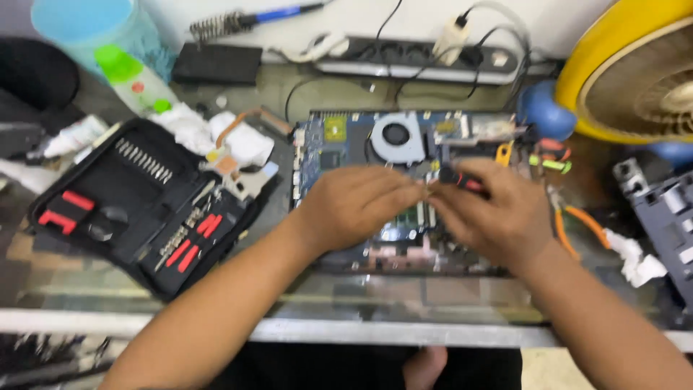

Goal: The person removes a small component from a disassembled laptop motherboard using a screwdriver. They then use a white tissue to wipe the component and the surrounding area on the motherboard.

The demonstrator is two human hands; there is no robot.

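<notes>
A blue laptop circuit board [339, 148] with a round grey fan [398, 137] lies on the glass table. Both my hands hover over its middle. My right hand [494, 213] grips a small screwdriver with a black and red handle [462, 179], its tip pointing left towards my other hand. My left hand [354, 206] has its fingers pinched together at the screwdriver's tip; the blur hides whether anything sits between them.
An open black tool case [130, 202] with bits and red tools lies left. A power strip [419, 58], a soldering iron [238, 22] and a green-capped bottle [133, 79] sit at the back. A yellow fan [635, 72], orange-handled pliers [574, 220] and grey parts [664, 209] are right.
</notes>
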